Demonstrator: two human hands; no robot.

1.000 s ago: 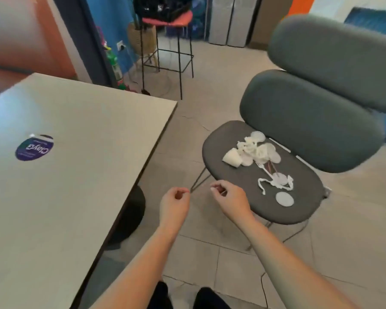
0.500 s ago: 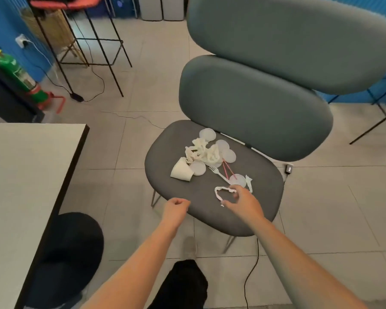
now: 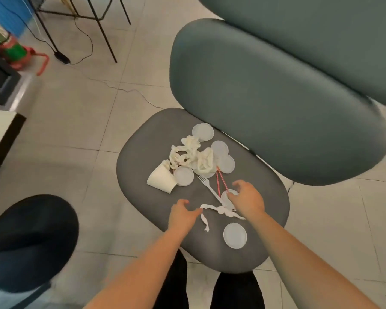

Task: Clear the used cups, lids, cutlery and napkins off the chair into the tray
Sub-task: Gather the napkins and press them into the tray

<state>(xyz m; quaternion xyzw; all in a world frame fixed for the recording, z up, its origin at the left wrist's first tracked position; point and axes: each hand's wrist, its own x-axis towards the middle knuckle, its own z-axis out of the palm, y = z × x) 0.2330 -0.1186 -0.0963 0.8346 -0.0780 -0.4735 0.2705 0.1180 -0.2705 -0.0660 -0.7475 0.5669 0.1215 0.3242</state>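
The grey chair seat (image 3: 143,152) carries the litter. A white paper cup (image 3: 161,180) lies on its side at the left. Crumpled napkins (image 3: 191,156) sit behind it among several clear round lids (image 3: 202,131). A white plastic fork (image 3: 208,187) and red straws (image 3: 220,180) lie in the middle. A twisted napkin strip (image 3: 212,209) stretches between my hands, and one lid (image 3: 234,235) lies near the front edge. My left hand (image 3: 182,214) is open, fingertips at the strip's left end. My right hand (image 3: 246,197) hovers open over a lid (image 3: 228,195). No tray is in view.
The chair's padded backrest (image 3: 276,97) rises behind the seat. A black round stool (image 3: 29,237) stands at the lower left, a white table corner (image 3: 0,123) at the left edge. Cables (image 3: 85,56) and a metal frame's legs cross the tiled floor at the back.
The view has swung from the table to right over the chair seat. Both hands have moved forward over the seat and opened, the left now touching the napkin strip.
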